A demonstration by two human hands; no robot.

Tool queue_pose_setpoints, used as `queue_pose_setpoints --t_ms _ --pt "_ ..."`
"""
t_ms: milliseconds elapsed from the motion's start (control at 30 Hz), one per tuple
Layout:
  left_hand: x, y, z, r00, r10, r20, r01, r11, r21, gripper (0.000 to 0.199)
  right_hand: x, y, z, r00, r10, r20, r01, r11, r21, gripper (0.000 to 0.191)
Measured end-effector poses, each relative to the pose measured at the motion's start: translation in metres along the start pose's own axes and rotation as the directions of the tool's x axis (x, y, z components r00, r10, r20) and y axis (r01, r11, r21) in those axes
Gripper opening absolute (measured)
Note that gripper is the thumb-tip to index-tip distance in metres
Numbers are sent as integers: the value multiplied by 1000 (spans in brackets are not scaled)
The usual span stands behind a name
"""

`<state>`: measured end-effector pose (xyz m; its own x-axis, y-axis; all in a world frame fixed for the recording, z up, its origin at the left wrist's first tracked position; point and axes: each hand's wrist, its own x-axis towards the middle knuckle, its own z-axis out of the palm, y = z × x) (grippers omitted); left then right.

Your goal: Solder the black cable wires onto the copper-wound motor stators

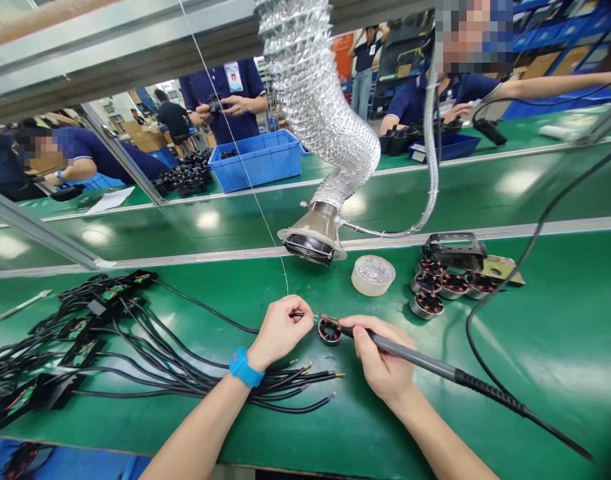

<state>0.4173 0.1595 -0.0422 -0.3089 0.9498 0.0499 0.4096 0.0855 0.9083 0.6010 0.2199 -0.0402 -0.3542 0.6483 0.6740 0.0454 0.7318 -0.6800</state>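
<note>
My left hand, with a blue wristband, is closed in a pinch on a black cable whose stripped end points right. A thin solder wire hangs from above and reaches down to this hand; I cannot tell whether the fingers also grip it. My right hand is wrapped round a grey soldering iron, its tip at the top of a small round motor part with copper windings. That part lies on the green bench between my hands, close to the cable end.
More black cables with stripped ends spread leftward to black housings. Behind my hands are a round tub and several motor parts. A fume extractor hood hangs overhead. The iron's cord trails right. Co-workers sit and stand beyond.
</note>
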Motion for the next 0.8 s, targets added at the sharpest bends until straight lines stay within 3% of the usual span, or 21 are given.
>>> queue_pose_setpoints --t_ms 300,567,800 --pt "-1 1 1 1000 -17 -9 17 1000 -21 11 -1 1 3 999 15 38 -16 1000 27 17" --pt "-1 -1 0 1000 -6 -10 5 1000 -19 11 -9 11 3 979 202 8 -202 973 115 19" --pt "0 -1 0 1000 -9 -14 9 1000 -12 11 -9 11 3 980 201 -4 -199 972 121 20"
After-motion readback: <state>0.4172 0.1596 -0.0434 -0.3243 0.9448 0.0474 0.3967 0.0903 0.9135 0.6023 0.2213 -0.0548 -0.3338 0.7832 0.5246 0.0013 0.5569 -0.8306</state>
